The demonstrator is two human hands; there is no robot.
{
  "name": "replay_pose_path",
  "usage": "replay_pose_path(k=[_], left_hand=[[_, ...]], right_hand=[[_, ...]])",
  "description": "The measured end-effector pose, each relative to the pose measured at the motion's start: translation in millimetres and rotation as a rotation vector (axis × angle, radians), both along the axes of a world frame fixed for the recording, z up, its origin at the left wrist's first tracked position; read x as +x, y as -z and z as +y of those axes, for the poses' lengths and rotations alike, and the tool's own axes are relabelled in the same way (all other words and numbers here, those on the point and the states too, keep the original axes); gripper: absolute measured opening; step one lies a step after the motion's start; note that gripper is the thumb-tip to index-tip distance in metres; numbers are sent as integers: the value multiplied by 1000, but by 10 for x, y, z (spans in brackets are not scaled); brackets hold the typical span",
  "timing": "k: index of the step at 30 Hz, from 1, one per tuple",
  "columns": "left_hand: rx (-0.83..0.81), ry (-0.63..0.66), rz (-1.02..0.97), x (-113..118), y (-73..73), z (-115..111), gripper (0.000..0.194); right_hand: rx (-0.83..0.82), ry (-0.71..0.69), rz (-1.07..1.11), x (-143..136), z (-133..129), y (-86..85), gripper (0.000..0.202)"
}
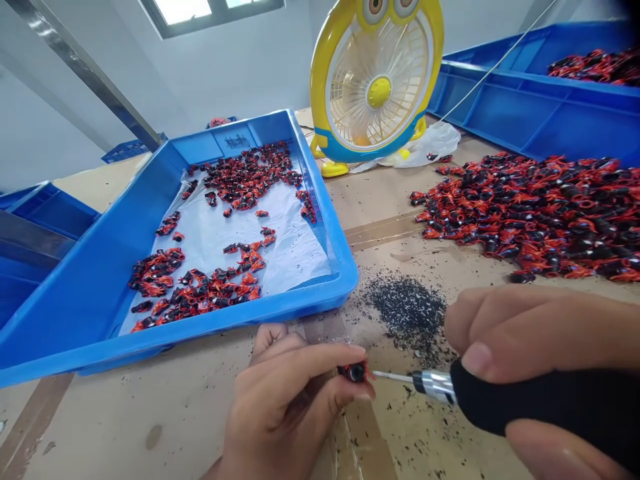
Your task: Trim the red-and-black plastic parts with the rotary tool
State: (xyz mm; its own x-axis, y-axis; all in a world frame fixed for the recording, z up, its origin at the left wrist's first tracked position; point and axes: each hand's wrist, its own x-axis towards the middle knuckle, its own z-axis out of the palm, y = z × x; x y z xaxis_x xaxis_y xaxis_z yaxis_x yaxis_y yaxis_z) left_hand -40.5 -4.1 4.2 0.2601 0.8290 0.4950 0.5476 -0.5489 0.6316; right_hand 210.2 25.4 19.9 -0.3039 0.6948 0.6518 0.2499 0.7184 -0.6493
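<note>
Between its thumb and index finger, my left hand (295,393) pinches a small red and black part (354,372) above the table. My right hand (540,340) is closed around the thick black handle of a screwdriver-like tool (500,397). The thin metal tip of the tool points left and is at the right side of the small part; whether it touches cannot be made out. Beyond the tool lies a pile of black shavings (407,307) on the cardboard-covered table (190,407).
A blue tray (225,320) at the left holds many red and black parts on a white sheet. A large heap of such parts (545,213) lies at the right. Behind stand a yellow fan (379,93) and another blue tray (530,113).
</note>
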Motion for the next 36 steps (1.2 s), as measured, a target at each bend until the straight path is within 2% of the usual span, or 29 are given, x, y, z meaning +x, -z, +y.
replay_pose_path(k=[2,3,7,10,15,18,22,28,36], left_hand=[[-2,7,-7,2,-1,-3,13],[-6,12,-12,3,-3,-3,14],[-14,52,-6,-6,-2,2,14],[11,69,15,-15,8,18,12],[40,50,28,3,5,42,11],[32,42,48,4,-7,41,10],[37,41,52,-11,-21,41,10],[11,56,85,-6,-16,45,16],[34,44,126,-22,18,9,19]], right_hand=[[-66,73,109,-34,-9,12,14],[-80,65,111,-31,-5,12,14],[-38,-118,-43,88,42,-19,26],[-54,-155,-35,143,64,-38,30],[-45,-212,5,93,53,-18,22],[-25,-191,-51,78,44,-13,21],[-47,-201,-49,43,43,-22,33],[-44,-121,-67,-82,27,-19,19],[19,-84,-137,-83,1,14,22]])
